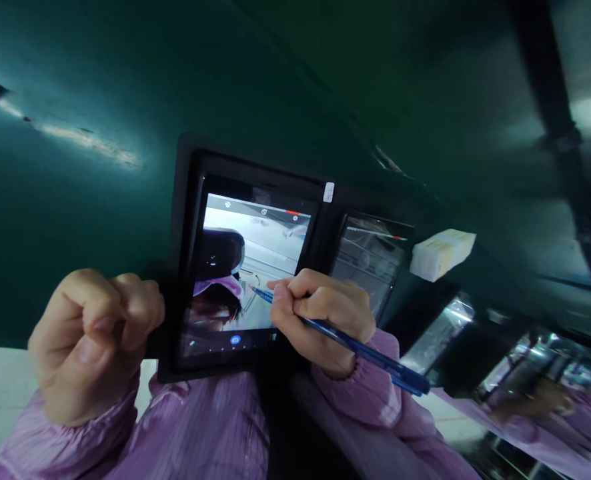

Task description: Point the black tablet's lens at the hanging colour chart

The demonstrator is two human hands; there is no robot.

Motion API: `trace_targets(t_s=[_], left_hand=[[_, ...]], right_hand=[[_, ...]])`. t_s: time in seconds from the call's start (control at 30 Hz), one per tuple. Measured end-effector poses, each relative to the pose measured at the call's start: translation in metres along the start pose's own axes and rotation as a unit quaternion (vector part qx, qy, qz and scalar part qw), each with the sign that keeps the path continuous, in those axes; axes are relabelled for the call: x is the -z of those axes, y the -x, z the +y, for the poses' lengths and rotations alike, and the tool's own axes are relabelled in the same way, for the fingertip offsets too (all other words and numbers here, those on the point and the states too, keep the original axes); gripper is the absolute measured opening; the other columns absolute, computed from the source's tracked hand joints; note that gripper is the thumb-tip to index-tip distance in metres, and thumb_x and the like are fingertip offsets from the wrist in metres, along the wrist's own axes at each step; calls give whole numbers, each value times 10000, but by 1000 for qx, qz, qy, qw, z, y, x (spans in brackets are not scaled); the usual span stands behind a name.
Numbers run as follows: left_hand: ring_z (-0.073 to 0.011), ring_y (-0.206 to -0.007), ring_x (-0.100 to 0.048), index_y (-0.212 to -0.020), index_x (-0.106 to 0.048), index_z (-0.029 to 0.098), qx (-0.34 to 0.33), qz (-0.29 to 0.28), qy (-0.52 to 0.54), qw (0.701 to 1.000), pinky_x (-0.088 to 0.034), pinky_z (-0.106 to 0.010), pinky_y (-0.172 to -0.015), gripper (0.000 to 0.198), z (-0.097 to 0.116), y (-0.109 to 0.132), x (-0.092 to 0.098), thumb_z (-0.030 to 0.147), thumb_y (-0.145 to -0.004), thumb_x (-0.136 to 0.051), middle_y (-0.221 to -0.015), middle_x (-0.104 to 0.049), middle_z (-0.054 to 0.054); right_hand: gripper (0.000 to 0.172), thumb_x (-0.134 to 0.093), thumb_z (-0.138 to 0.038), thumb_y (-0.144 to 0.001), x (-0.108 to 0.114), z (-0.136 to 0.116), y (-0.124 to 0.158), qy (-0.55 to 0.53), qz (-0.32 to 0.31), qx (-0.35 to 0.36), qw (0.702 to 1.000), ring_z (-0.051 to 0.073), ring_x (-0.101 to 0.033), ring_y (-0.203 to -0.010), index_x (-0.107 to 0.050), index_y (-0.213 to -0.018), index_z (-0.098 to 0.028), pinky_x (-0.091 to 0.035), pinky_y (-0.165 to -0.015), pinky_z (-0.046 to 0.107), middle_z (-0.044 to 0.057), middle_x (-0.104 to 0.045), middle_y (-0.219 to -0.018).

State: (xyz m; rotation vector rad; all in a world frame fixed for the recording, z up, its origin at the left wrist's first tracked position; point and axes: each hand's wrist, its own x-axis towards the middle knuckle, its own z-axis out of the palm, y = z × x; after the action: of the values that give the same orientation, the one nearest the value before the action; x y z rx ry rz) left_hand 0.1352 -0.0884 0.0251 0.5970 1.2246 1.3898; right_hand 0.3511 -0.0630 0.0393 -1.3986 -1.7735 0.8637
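My right hand (325, 313) is closed around a blue pen (375, 360). The pen's tip points left over the lit screen of a tablet (255, 253); whether it touches the glass I cannot tell. The tablet lies in a black case (188, 160) with a small white label (328, 193) on its top right corner. Beside the case's lower left edge, my left hand (95, 340) is curled into a fist, with nothing visible sticking out of it. A second, dimmer screen (368, 257) is to the right, partly behind my right hand.
The dark green tabletop (100, 200) spreads around the tablet. A white wrapped bundle (443, 255) rests right of the second screen. Farther right are a shiny clear package (440, 333) and, at the lower right, another person's arm (535, 400), blurred.
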Motion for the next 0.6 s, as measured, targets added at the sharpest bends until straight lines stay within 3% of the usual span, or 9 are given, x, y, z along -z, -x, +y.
trace_targets(t_s=[0.27,0.37,0.6], left_hand=[[-68,-426,-270,-608,-360,204,2,22,-29,999,-249,-264,-374,636,1,1,-4,511,-767,-894,-484,-331,85],[-63,-426,-266,-615,-381,207,-8,19,-14,1000,-248,-266,-373,588,0,1,-2,464,-801,-876,-490,-314,87],[-65,-398,-292,-591,-266,198,8,-9,-37,999,-281,-259,-350,715,1,-4,0,514,-792,-876,-457,-307,82]], right_hand=[[434,-702,-19,-820,3,1,0,-3,-17,-4,1000,106,-672,-504,-362,-639,-219,-475,-407,161,-83,-537,-571],[423,-679,-25,-852,5,-1,0,13,-27,-3,1000,120,-679,-507,-369,-654,-236,-488,-397,187,-80,-538,-568],[418,-687,-19,-834,3,-2,2,4,-13,-17,1000,144,-712,-530,-375,-665,-241,-448,-344,197,-79,-554,-576]])
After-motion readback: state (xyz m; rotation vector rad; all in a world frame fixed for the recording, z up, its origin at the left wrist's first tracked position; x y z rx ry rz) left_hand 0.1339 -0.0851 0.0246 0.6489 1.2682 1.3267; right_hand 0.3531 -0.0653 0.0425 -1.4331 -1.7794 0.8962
